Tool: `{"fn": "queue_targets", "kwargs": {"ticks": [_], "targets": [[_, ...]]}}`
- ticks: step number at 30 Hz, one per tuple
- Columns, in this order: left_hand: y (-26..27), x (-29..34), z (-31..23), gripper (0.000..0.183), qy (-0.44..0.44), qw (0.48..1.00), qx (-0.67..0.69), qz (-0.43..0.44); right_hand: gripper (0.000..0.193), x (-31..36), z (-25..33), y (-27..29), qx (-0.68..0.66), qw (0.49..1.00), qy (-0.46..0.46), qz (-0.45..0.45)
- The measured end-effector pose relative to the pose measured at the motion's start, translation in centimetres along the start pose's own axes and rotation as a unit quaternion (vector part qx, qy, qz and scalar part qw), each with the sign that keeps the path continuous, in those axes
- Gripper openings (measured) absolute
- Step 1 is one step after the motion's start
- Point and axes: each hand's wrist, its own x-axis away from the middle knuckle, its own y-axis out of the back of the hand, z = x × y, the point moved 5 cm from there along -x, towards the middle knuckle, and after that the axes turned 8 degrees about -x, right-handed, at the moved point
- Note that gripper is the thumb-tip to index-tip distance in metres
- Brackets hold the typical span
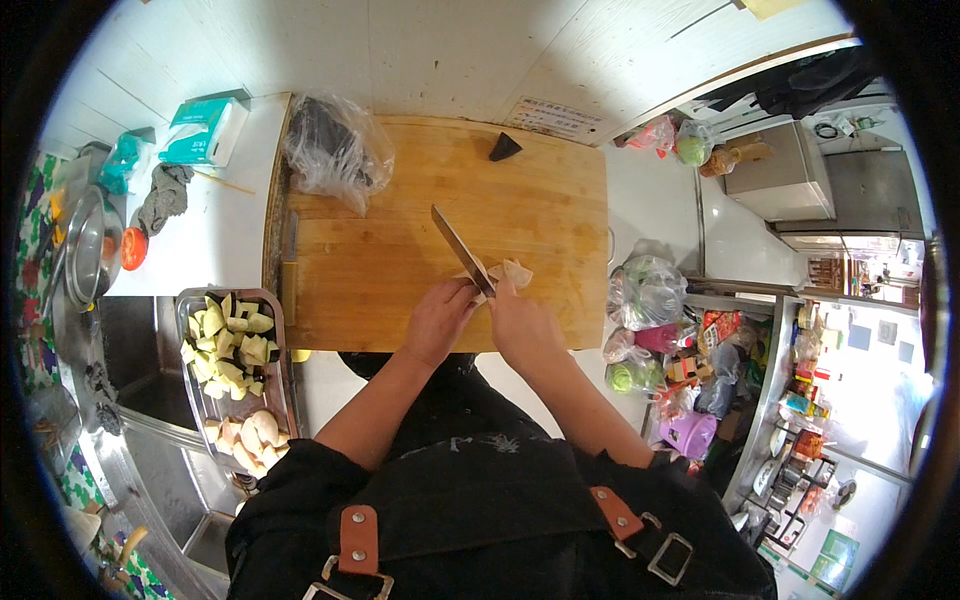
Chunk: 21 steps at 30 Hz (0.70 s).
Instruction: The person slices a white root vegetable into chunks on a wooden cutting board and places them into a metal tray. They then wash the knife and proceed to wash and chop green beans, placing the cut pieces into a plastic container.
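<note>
On the wooden cutting board (400, 250), my right hand (523, 328) is wrapped round the handle of a kitchen knife (458, 241), its blade slanting toward the far left. My left hand (440, 320) is closed beside the blade, its fingertips pressed on a pale, thin, crumpled-looking piece (514, 272) that shows on both sides of the knife. Whether this is food or tissue I cannot tell. A small dark wedge (505, 147) lies near the board's far edge. At its far left corner rests a clear plastic bag (338, 155) with something dark inside.
To the left, a metal tray (283, 375) over the sink (150, 350) holds dark-skinned, pale-fleshed vegetable chunks (228, 340) and whitish pieces (250, 437). Beyond are a cut tomato (133, 248), grey cloth (165, 198) and teal tissue pack (204, 131). Bagged vegetables (645, 295) stand right of the board.
</note>
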Motion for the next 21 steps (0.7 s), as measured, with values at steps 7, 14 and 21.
{"fn": "queue_targets", "kwargs": {"ticks": [7,14,21], "targets": [[0.4,0.0,-0.2,0.022,0.000,1.000,0.019,-0.015,0.025,-0.7,-1.1,-2.7,-0.036,0.999,-0.037,0.008],[0.6,0.5,0.0,0.023,-0.012,0.999,0.045,-0.012,0.027,-1.8,-1.5,-2.7,-0.060,0.997,0.001,-0.047],[0.8,0.8,0.0,0.024,-0.007,1.000,0.006,-0.024,0.015,0.7,0.5,-1.0,-0.009,1.000,-0.003,-0.016]]}}
